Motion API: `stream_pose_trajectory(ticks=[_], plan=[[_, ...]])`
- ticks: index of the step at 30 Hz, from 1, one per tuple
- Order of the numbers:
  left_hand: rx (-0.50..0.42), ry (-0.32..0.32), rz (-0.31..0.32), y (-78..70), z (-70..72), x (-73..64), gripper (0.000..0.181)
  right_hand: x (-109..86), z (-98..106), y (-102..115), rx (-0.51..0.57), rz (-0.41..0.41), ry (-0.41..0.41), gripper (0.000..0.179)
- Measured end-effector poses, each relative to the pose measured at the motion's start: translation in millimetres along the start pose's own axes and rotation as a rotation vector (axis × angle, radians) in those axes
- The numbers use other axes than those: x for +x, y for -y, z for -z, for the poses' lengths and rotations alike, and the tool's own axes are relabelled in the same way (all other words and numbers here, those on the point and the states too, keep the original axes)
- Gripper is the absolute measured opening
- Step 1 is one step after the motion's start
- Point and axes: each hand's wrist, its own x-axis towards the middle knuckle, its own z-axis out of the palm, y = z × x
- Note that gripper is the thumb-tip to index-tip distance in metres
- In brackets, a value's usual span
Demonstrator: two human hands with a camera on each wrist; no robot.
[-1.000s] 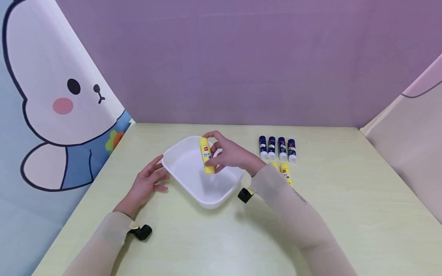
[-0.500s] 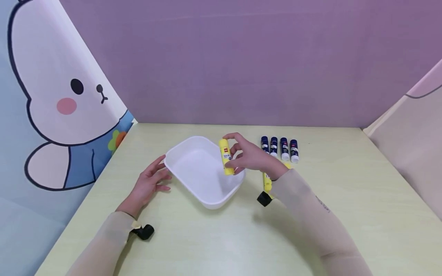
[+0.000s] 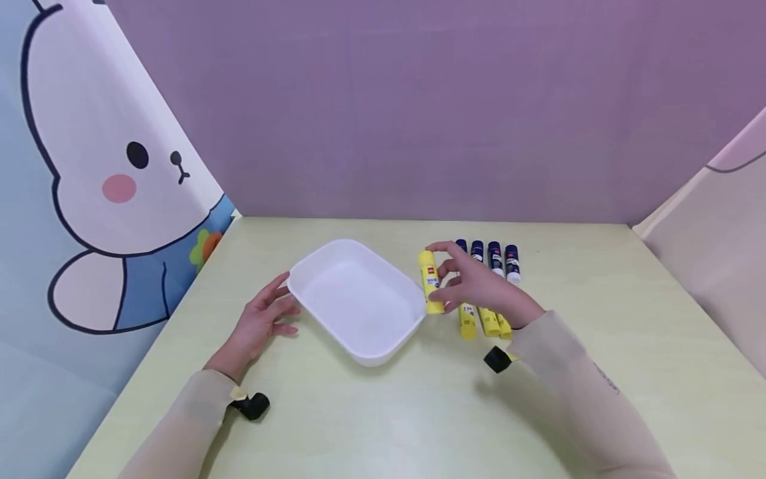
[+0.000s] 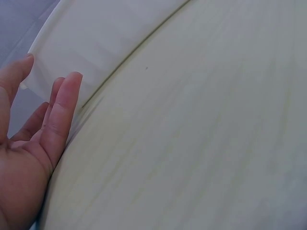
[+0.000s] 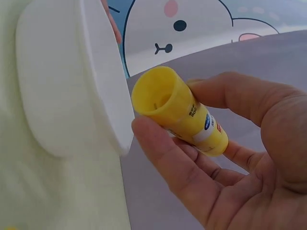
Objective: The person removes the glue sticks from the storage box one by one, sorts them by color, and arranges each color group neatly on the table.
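Note:
My right hand (image 3: 481,286) holds a yellow glue stick (image 3: 431,281) up beside the right corner of a white plastic tub (image 3: 335,293). In the right wrist view the thumb and fingers grip the glue stick (image 5: 184,115) along its sides, its hollow end facing the camera. My left hand (image 3: 257,326) is at the tub's left corner, fingertips right at the rim. The left wrist view shows that hand's fingers (image 4: 62,110) loosely extended along the tub's outer wall (image 4: 96,43). On the table, partly hidden behind the right hand, lie more yellow glue sticks (image 3: 468,322).
Several dark blue glue sticks (image 3: 512,263) with white ends lie in a row at the back right of the pale table (image 3: 359,426). A purple backdrop (image 3: 419,113) rises behind the table. A cartoon-printed sheet (image 3: 90,166) hangs at the left.
The right hand has carried the yellow glue stick rightward, from over the tub to past its right rim, coming in front of the other glue sticks. The left hand stays at the tub.

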Motion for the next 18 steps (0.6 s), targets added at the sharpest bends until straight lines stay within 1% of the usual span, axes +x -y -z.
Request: stream_pose_trajectory(ticks=[5, 11, 15, 18], plan=[[-0.007, 0.004, -0.004, 0.9, 0.0, 1.3, 0.063, -17.1, 8.0, -9.2, -0.020, 0.010, 0.002, 0.085], [-0.002, 0.005, -0.013, -2.2, -0.2, 2.2, 0.062, -32.5, 20.2, -20.9, -0.010, -0.018, -0.015, 0.089], [0.016, 0.004, -0.015, -2.1, 0.0, -0.2, 0.062, -40.4, 27.7, -30.3, 0.009, -0.029, -0.019, 0.089], [0.019, -0.001, -0.016, -1.7, 0.3, -2.2, 0.061, -45.7, 32.2, -36.1, -0.002, -0.048, -0.036, 0.089]])
